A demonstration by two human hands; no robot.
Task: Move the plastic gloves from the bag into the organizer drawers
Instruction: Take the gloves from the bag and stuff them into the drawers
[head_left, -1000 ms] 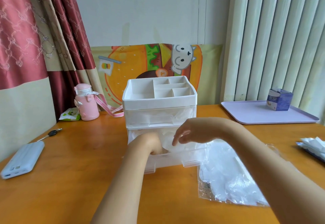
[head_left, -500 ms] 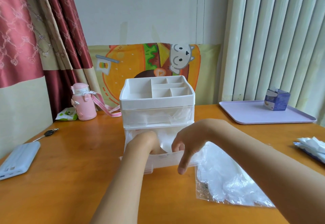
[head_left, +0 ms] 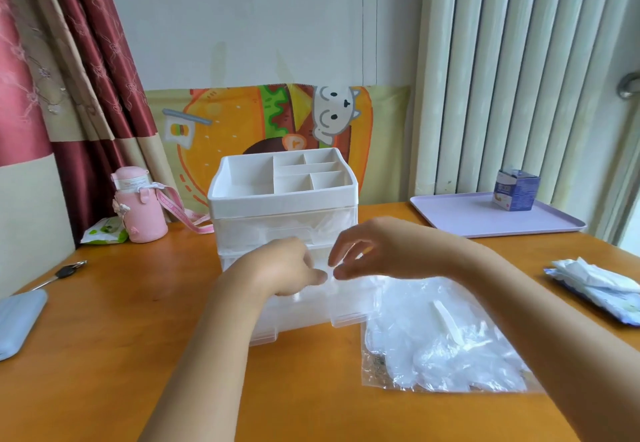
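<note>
The white organizer (head_left: 284, 195) stands mid-table with its clear lower drawer (head_left: 311, 313) pulled out toward me, and translucent plastic gloves show faintly in both drawers. My left hand (head_left: 287, 268) reaches down into the open drawer with curled fingers whose tips are hidden, its thumb pointing right. My right hand (head_left: 370, 251) hovers just above the drawer with loosely curved fingers, one fingertip close to the left thumb and nothing visibly held. The clear bag (head_left: 446, 351), with plastic gloves in it, lies flat to the right of the drawer, under my right forearm.
A pink bottle (head_left: 138, 209) with a strap and a green packet (head_left: 105, 233) stand at the back left. A key (head_left: 65, 271) and a pale blue case (head_left: 17, 320) lie at the left. A lilac tray (head_left: 485, 219) holds a small box (head_left: 516, 190). A wipes pack (head_left: 599, 285) lies at the right.
My right hand has lifted from the drawer's front edge to just above the drawer. My left hand stays in the drawer, and the view has shifted closer.
</note>
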